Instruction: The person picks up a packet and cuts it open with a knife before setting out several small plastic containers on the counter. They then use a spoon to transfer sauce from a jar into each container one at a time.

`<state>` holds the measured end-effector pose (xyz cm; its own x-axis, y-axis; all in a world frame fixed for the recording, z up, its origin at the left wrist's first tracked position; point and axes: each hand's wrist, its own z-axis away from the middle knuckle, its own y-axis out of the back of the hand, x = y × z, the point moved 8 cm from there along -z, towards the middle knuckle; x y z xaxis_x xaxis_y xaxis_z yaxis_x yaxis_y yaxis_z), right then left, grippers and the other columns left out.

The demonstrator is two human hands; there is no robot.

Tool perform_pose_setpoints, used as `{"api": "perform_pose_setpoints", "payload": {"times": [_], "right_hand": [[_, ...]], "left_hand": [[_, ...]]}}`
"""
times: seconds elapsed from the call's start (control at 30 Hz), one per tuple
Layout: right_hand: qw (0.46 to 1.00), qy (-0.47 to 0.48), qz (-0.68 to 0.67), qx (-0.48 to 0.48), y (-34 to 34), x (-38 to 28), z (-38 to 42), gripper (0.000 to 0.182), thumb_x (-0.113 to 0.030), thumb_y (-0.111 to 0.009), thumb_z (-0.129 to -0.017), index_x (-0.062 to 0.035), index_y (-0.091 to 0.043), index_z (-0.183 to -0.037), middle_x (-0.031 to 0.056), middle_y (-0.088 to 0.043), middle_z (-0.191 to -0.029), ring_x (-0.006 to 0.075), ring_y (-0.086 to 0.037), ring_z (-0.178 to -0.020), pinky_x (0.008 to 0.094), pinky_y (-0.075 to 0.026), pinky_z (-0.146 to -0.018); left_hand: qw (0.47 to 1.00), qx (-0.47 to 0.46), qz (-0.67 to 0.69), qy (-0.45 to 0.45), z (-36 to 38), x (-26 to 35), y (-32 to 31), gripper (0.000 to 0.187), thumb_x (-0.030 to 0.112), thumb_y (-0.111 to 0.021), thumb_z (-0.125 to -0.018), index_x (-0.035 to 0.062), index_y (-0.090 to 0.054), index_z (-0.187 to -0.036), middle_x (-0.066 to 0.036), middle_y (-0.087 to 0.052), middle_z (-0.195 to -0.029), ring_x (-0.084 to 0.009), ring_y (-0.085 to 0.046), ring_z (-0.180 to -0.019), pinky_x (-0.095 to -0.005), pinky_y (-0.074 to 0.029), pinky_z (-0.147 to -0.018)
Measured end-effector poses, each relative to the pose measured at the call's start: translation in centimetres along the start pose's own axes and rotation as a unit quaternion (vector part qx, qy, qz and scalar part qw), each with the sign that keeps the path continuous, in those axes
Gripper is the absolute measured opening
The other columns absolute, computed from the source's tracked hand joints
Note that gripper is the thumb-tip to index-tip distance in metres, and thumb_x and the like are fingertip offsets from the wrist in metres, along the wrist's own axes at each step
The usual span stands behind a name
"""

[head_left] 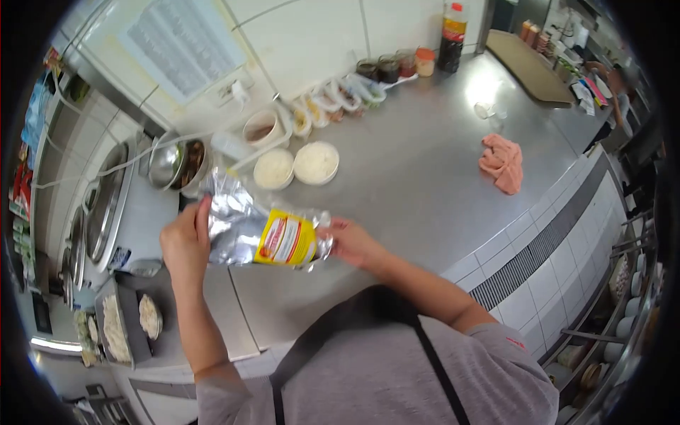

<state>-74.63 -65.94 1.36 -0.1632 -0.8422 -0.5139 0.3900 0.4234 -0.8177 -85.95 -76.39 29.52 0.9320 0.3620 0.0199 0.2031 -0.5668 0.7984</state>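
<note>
I hold a silver foil bag point(244, 227) with a yellow and red label between both hands, above the steel counter point(411, 184). My left hand point(185, 244) grips the bag's open end at the left. My right hand point(350, 242) pinches its other end at the right. The bag lies roughly level. Just beyond it stand two white bowls of pale food point(315, 162), side by side.
A row of small condiment tubs point(340, 95) and jars lines the back wall, with a dark sauce bottle point(452, 37). A pink cloth point(503, 163) lies at the right. Metal bowls point(170, 164) and pans sit at the left, and trays of food point(117, 326) lower left.
</note>
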Motion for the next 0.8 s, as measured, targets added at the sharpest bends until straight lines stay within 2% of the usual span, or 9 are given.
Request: {"api": "perform_pose_setpoints", "payload": {"times": [0.13,0.2,0.23,0.27,0.3,0.43,0.63,0.73,0.8], "right_hand": [[0.994,-0.044,-0.093,0.032,-0.1,-1.0,1.6,0.015,-0.018,-0.060,-0.084,-0.0062,-0.062,-0.094,0.0010,-0.061,-0.082,0.0117,-0.059,-0.071,0.0286,-0.049,-0.063],[0.993,0.085,0.023,0.075,1.6,-2.8,1.8,0.021,-0.023,-0.056,-0.087,-0.0046,-0.062,-0.094,0.0018,-0.060,-0.076,0.0122,-0.056,-0.065,0.0281,-0.046,-0.058],[0.993,0.087,0.024,0.076,2.0,-3.0,2.0,0.021,-0.023,-0.056,-0.087,-0.0046,-0.062,-0.094,0.0018,-0.060,-0.076,0.0122,-0.056,-0.065,0.0281,-0.046,-0.058],[0.934,0.221,0.244,0.139,2.4,-5.6,3.3,0.022,-0.025,-0.055,-0.087,-0.0039,-0.061,-0.089,0.0024,-0.059,-0.071,0.0121,-0.055,-0.062,0.0278,-0.044,-0.056],[0.807,0.339,0.445,0.191,1.6,-7.6,5.2,0.025,-0.026,-0.054,-0.088,-0.0032,-0.061,-0.084,0.0030,-0.058,-0.067,0.0120,-0.053,-0.058,0.0276,-0.043,-0.054],[0.885,0.242,0.232,0.324,10.5,-7.4,4.7,0.028,-0.025,-0.053,-0.088,-0.0027,-0.059,-0.073,0.0036,-0.055,-0.059,0.0115,-0.049,-0.054,0.0264,-0.041,-0.052],[0.935,0.244,0.200,0.164,7.6,-11.9,7.4,0.027,-0.024,-0.050,-0.089,-0.0007,-0.058,-0.079,0.0035,-0.055,-0.062,0.0110,-0.051,-0.056,0.0251,-0.042,-0.052],[0.870,0.356,0.290,0.182,7.0,-16.9,10.6,0.017,-0.016,-0.052,-0.089,-0.0033,-0.062,-0.082,0.0033,-0.057,-0.074,0.0126,-0.054,-0.064,0.0263,-0.045,-0.058],[0.645,0.455,0.569,0.231,6.6,-22.4,14.0,0.014,-0.015,-0.054,-0.086,-0.0041,-0.062,-0.090,0.0079,-0.060,-0.083,0.0176,-0.057,-0.069,0.0289,-0.046,-0.057]], "left_hand": [[0.996,0.006,0.090,0.006,-0.3,1.1,0.4,0.017,0.013,-0.060,-0.083,0.0008,-0.061,-0.072,-0.015,-0.050,-0.054,-0.0300,-0.046,-0.044,-0.0337,-0.035,-0.043],[0.995,0.006,0.094,-0.009,-0.3,1.8,0.7,0.014,0.011,-0.061,-0.083,0.0003,-0.061,-0.073,-0.015,-0.050,-0.055,-0.0287,-0.045,-0.043,-0.0322,-0.034,-0.042],[0.996,0.024,0.088,-0.010,-0.3,2.3,1.0,0.013,0.010,-0.061,-0.083,0.0005,-0.061,-0.073,-0.015,-0.050,-0.055,-0.0284,-0.045,-0.043,-0.0320,-0.035,-0.042],[0.996,0.042,0.081,-0.008,-0.1,2.9,1.3,0.013,0.010,-0.061,-0.083,0.0007,-0.061,-0.073,-0.015,-0.049,-0.055,-0.0282,-0.045,-0.043,-0.0318,-0.035,-0.042],[0.997,0.037,0.071,-0.006,0.0,3.4,1.5,0.012,0.008,-0.061,-0.082,0.0009,-0.060,-0.073,-0.014,-0.049,-0.055,-0.0283,-0.045,-0.043,-0.0315,-0.035,-0.042],[0.998,0.033,0.044,-0.031,0.0,6.1,2.4,0.011,0.008,-0.063,-0.080,0.0011,-0.059,-0.072,-0.013,-0.049,-0.054,-0.0284,-0.046,-0.044,-0.0322,-0.035,-0.042],[0.996,-0.032,-0.003,-0.081,-1.1,11.1,2.0,0.013,0.012,-0.066,-0.077,0.0045,-0.058,-0.070,-0.011,-0.049,-0.054,-0.0296,-0.047,-0.045,-0.0356,-0.034,-0.042],[0.995,-0.027,-0.029,-0.096,-2.0,12.1,1.1,0.014,0.014,-0.066,-0.077,0.0059,-0.058,-0.069,-0.011,-0.049,-0.054,-0.0300,-0.047,-0.045,-0.0366,-0.034,-0.043],[0.995,-0.034,-0.015,-0.095,-3.5,13.5,0.6,0.015,0.015,-0.066,-0.077,0.0059,-0.057,-0.069,-0.011,-0.049,-0.054,-0.0299,-0.048,-0.046,-0.0369,-0.034,-0.043]]}}
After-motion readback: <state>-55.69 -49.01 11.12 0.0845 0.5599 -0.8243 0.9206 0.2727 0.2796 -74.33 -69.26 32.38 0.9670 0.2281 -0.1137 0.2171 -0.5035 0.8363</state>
